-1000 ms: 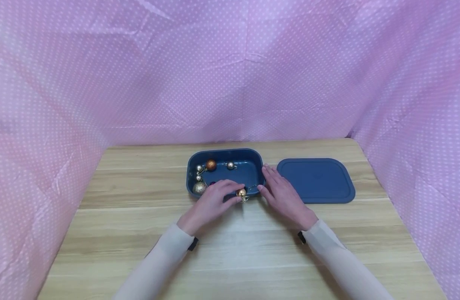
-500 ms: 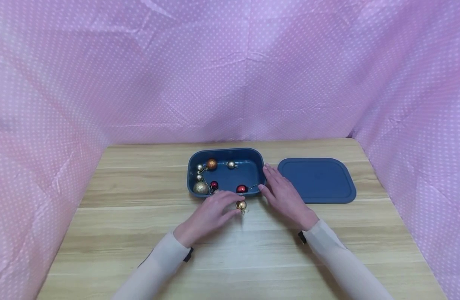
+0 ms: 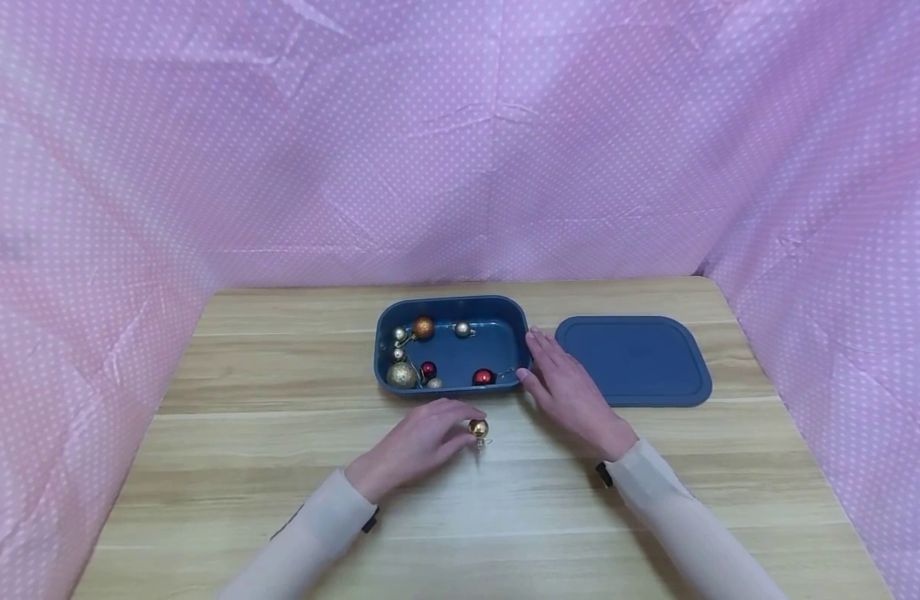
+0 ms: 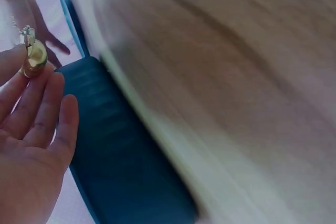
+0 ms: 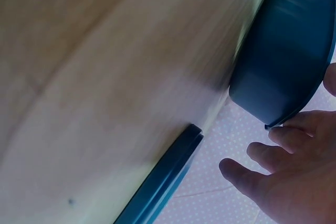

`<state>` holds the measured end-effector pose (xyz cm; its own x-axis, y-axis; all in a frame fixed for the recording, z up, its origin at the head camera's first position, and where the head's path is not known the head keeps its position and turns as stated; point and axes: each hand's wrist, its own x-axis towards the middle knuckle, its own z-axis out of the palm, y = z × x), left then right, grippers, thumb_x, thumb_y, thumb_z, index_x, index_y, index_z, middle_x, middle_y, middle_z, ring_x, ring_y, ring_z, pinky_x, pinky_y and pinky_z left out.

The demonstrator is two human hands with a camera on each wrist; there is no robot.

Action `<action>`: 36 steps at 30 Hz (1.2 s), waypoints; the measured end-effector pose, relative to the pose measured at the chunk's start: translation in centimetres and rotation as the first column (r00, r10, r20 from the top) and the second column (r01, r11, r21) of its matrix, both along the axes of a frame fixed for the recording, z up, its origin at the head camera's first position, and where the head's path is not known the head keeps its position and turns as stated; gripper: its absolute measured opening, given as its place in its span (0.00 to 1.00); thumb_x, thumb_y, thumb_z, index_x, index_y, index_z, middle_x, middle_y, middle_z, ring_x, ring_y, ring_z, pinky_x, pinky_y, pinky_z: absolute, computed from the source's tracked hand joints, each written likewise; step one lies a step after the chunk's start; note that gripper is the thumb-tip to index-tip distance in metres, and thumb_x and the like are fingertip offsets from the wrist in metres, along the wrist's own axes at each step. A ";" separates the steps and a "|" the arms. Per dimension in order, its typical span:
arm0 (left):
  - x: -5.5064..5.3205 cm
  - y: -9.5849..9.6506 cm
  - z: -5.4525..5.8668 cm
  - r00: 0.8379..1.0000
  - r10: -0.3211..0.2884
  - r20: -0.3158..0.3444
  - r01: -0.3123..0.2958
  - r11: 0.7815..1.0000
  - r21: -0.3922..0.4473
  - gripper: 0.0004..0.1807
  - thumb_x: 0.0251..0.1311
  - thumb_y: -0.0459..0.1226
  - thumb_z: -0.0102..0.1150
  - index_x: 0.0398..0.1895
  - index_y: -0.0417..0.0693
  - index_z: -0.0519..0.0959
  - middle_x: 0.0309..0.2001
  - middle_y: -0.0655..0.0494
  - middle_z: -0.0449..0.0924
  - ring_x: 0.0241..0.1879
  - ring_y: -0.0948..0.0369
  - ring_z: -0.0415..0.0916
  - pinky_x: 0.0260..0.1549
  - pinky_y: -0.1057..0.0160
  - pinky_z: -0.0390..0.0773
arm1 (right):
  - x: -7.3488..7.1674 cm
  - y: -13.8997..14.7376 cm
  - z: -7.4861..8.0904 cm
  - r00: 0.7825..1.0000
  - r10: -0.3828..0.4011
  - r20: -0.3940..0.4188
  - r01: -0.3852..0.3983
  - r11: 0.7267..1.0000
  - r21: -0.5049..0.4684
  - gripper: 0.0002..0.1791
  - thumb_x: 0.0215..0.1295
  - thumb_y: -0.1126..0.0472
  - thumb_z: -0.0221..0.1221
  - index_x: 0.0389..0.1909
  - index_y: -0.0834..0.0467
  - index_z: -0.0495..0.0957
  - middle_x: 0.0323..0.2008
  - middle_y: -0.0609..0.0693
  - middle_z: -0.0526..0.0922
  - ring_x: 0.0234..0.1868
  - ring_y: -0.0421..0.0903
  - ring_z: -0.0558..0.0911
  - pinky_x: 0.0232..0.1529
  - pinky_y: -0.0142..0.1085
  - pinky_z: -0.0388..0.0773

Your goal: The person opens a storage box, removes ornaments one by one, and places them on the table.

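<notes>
My left hand [image 3: 422,437] pinches a small shiny gold bauble [image 3: 478,427] between thumb and fingers, just in front of the blue box [image 3: 471,347]. The bauble [image 4: 37,59] shows its metal cap and loop in the left wrist view. At the box's right end rests my right hand [image 3: 568,400], its fingers fairly straight and touching the rim; the right wrist view has these fingers [image 5: 291,139] at the box corner. Inside the box lie a red bauble [image 3: 483,377], a dark red one [image 3: 428,369], a glittery gold one [image 3: 401,375], an orange one [image 3: 423,327] and several smaller ones.
A flat blue lid [image 3: 632,362] lies on the wooden table [image 3: 265,417] to the right of the box, beyond my right hand. Pink dotted cloth [image 3: 460,150] hangs behind the table and along both sides.
My left hand has drawn back from over the box's front rim toward me, carrying the gold bauble. The red baubles have come into view. My right hand stays at the box's end.
</notes>
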<state>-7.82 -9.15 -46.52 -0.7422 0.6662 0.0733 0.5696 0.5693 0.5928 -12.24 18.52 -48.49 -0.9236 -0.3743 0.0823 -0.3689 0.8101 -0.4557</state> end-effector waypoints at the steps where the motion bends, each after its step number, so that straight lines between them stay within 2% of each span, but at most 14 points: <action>1: 0.0 0.0 -0.1 1.000 -0.001 0.004 0.001 1.000 -0.003 0.19 0.70 0.41 0.66 0.61 0.48 0.82 0.58 0.56 0.84 0.61 0.58 0.79 0.63 0.55 0.77 | 0.0 0.0 0.0 1.000 -0.001 0.001 0.001 1.000 -0.002 0.39 0.83 0.41 0.44 0.81 0.63 0.52 0.82 0.58 0.52 0.81 0.60 0.54 0.76 0.61 0.57; 17: -0.7 -0.2 -2.2 1.000 0.016 -0.023 -0.018 0.996 -0.082 0.17 0.70 0.41 0.65 0.59 0.49 0.83 0.56 0.55 0.85 0.57 0.57 0.81 0.60 0.55 0.79 | 0.0 0.1 -0.1 1.000 0.007 0.001 -0.007 1.000 -0.006 0.40 0.83 0.40 0.44 0.81 0.63 0.52 0.82 0.58 0.51 0.81 0.60 0.53 0.76 0.60 0.56; 31: -0.9 -0.3 -2.6 1.000 0.019 -0.001 -0.019 0.995 -0.103 0.16 0.70 0.38 0.65 0.58 0.48 0.83 0.55 0.53 0.86 0.56 0.56 0.82 0.58 0.53 0.80 | 0.1 0.0 0.1 1.000 -0.002 0.017 0.002 1.000 0.003 0.40 0.82 0.41 0.44 0.81 0.63 0.52 0.82 0.58 0.51 0.81 0.60 0.53 0.76 0.61 0.56; 36: -0.6 -0.4 -2.7 1.000 0.016 -0.019 -0.018 0.996 -0.092 0.19 0.68 0.38 0.67 0.60 0.47 0.82 0.58 0.51 0.85 0.59 0.54 0.81 0.61 0.53 0.79 | 0.1 0.1 0.1 1.000 -0.006 0.023 0.006 1.000 0.008 0.40 0.82 0.40 0.44 0.82 0.62 0.52 0.82 0.57 0.51 0.81 0.60 0.53 0.77 0.60 0.55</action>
<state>-8.39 -9.57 -49.27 -0.7527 0.6579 0.0262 0.5697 0.6308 0.5269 -12.15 18.59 -48.43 -0.9276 -0.3691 0.0576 -0.3531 0.8160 -0.4577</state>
